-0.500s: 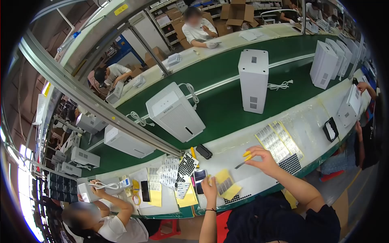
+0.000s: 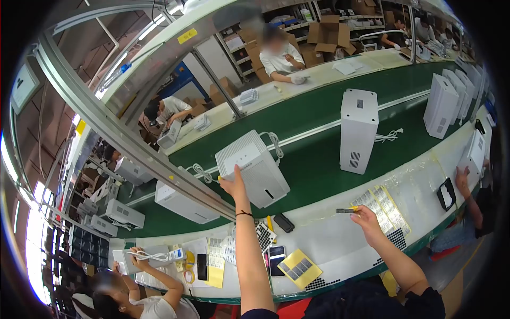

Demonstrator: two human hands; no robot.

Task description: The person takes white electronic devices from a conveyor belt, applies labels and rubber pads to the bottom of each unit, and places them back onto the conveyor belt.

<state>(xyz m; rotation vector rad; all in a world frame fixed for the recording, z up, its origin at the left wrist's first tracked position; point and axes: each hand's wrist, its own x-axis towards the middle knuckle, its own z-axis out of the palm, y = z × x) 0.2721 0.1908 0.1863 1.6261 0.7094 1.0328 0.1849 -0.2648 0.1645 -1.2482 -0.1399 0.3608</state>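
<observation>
My left hand [image 2: 234, 186] reaches over the conveyor to the near left side of a white box-shaped appliance [image 2: 255, 173]. Its index finger lies along the casing and the thumb stands apart, with a yellow patch at the thumb tip. Whether it bears any weight I cannot see. Over the bench, my right hand [image 2: 367, 223] pinches a slim tool with a flat grey end [image 2: 344, 210]; yellow shows where the fingers meet it, and its exact kind is unclear. Below lies a yellow backing sheet [image 2: 300, 268] with grey labels, beside a phone [image 2: 277, 259].
A taller white appliance [image 2: 359, 133] stands on the green conveyor [image 2: 313, 186]. Label sheets [image 2: 383, 207] and a black frame-like part [image 2: 445, 194] lie on the bench. A metal post [image 2: 154, 154] slants across the left. A co-worker [image 2: 154, 297] handles a white unit at lower left.
My left hand has left the yellow label sheet and stretched forward to the appliance. My right hand has moved right with the tool, now held nearly level. The view has shifted.
</observation>
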